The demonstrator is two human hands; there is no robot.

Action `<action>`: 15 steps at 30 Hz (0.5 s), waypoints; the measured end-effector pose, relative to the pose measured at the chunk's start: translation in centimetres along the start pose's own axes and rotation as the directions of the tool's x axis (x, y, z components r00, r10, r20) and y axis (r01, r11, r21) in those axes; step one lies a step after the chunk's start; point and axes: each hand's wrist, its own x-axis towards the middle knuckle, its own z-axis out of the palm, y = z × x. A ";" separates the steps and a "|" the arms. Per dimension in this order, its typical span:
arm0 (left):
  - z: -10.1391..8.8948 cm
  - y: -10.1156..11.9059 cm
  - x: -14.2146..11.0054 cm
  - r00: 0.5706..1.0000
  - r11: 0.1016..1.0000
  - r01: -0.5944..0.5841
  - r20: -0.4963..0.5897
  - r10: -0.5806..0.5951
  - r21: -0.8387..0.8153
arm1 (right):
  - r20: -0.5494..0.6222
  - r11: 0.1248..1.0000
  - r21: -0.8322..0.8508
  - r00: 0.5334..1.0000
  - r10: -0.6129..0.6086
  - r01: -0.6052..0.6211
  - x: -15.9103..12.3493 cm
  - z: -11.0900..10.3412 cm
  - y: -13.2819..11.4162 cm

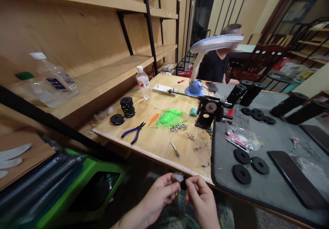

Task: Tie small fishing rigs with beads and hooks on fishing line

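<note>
My left hand (162, 192) pinches a small white tuft of fine bristles (179, 177) between thumb and fingertips, just off the table's front edge. A bit of yellow shows below those fingers. Close beside it, my right hand (202, 199) has thumb and forefinger pressed together; whatever they hold, if anything, is too small to make out. On the wooden table (156, 143) ahead lie a thin bundle with frayed bristles (175, 149), multicoloured beads (178, 127) and a heap of bright green strands (170, 118). Blue-handled pliers (135, 132) and an orange-handled tool (153, 119) are to their left.
A black clamp-like device (210, 109) with a long rod stands beyond, near a blue-and-white lamp (196, 87). Black foam discs (241, 174) and a dark phone-like slab (298, 179) lie on the grey mat (228, 160). A seated person (213, 66) is behind. Shelves rise left.
</note>
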 end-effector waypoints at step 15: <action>0.9 -1.0 0.2 0.999 0.997 -0.040 -0.024 0.041 0.063 | -0.004 1.000 -0.013 1.000 0.005 -0.005 -0.1 -0.6 1.0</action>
